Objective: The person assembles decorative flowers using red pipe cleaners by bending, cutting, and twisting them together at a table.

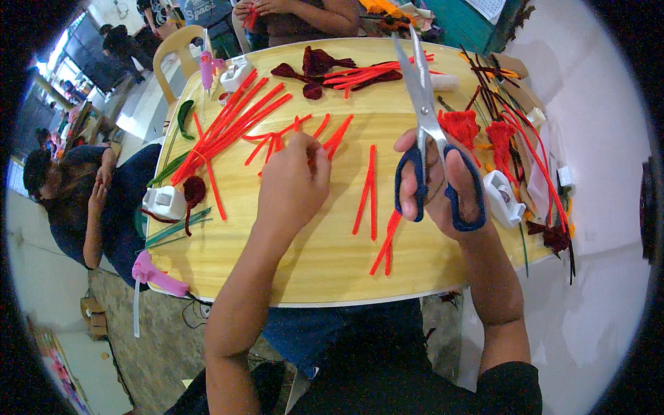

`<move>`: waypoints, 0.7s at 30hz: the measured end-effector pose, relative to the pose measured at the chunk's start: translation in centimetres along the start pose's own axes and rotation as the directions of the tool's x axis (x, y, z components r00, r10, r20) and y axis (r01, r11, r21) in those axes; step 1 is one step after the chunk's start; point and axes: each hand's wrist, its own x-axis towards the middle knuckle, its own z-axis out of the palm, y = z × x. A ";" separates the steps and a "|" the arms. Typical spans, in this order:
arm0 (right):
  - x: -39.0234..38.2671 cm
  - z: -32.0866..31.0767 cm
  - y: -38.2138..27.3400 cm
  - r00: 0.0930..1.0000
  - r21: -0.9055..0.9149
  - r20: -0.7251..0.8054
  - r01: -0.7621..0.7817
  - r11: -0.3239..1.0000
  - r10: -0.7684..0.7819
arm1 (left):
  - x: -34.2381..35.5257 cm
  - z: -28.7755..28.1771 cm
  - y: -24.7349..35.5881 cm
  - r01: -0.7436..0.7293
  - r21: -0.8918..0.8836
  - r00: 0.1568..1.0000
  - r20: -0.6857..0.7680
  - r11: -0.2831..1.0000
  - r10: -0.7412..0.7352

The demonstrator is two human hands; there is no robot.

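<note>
My right hand (449, 197) holds a pair of scissors (429, 123) by its dark blue handles, blades pointing up and slightly apart. Over the middle of the table, my left hand (294, 180) is closed with its fingertips on a short red pipe cleaner (297, 123); the fingers partly hide it. Cut red pipe cleaner pieces (337, 138) lie around that hand. Between my hands rests a folded red pipe cleaner (372, 190), with another red one (387, 245) nearer me. A bundle of long red pipe cleaners (225, 131) lies to the left.
Tape dispensers (164, 203) (503, 198) stand left and right. A pink glue gun (160, 274) lies at the near left edge, another pink glue gun (207, 69) farther back. Dark red fuzzy shapes (319, 63) lie at the far side. People sit left (76, 187) and opposite (304, 17).
</note>
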 end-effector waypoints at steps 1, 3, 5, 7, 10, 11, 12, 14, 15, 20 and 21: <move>0.0 0.1 0.2 0.999 0.038 0.028 -0.024 0.999 0.023 | 0.2 -0.2 -0.1 -0.031 -0.025 0.998 -0.056 0.999 0.030; -0.1 0.2 0.8 0.990 0.108 0.096 -0.110 0.988 0.100 | 0.4 -0.3 -0.1 0.034 -0.144 0.996 -0.078 0.989 -0.046; -0.3 0.3 1.0 0.969 0.096 0.165 -0.202 0.975 0.184 | 0.5 -0.1 -0.3 0.074 -0.350 0.990 -0.088 0.934 -0.112; -0.2 0.7 1.3 0.954 0.045 0.168 -0.258 0.965 0.247 | 0.5 0.6 -0.6 0.079 -0.617 0.984 -0.079 0.783 -0.161; -0.2 0.7 1.7 0.925 0.034 0.196 -0.340 0.940 0.327 | 0.4 0.5 -0.5 0.040 -0.570 0.986 -0.110 0.820 -0.125; -0.2 0.7 1.8 0.917 0.035 0.196 -0.360 0.932 0.347 | 0.4 0.5 -0.4 0.029 -0.529 0.988 -0.115 0.848 -0.105; -0.2 0.8 1.8 0.909 0.035 0.198 -0.380 0.924 0.366 | 0.3 0.4 -0.2 0.017 -0.485 0.989 -0.120 0.874 -0.086; -0.3 1.0 1.9 0.906 0.019 0.179 -0.394 0.919 0.385 | 0.3 0.3 0.1 -0.011 -0.426 0.988 -0.145 0.904 -0.057; -0.2 1.1 1.9 0.903 0.010 0.170 -0.401 0.916 0.394 | 0.3 0.3 0.2 -0.027 -0.412 0.985 -0.167 0.911 -0.047; -0.3 1.2 1.8 0.906 0.033 0.176 -0.397 0.917 0.386 | 0.5 0.4 -0.4 -0.223 -0.171 0.933 -0.322 0.960 0.160; -0.3 1.2 1.8 0.909 0.053 0.176 -0.392 0.918 0.378 | 0.5 0.3 -0.5 -0.261 -0.114 0.916 -0.342 0.959 0.209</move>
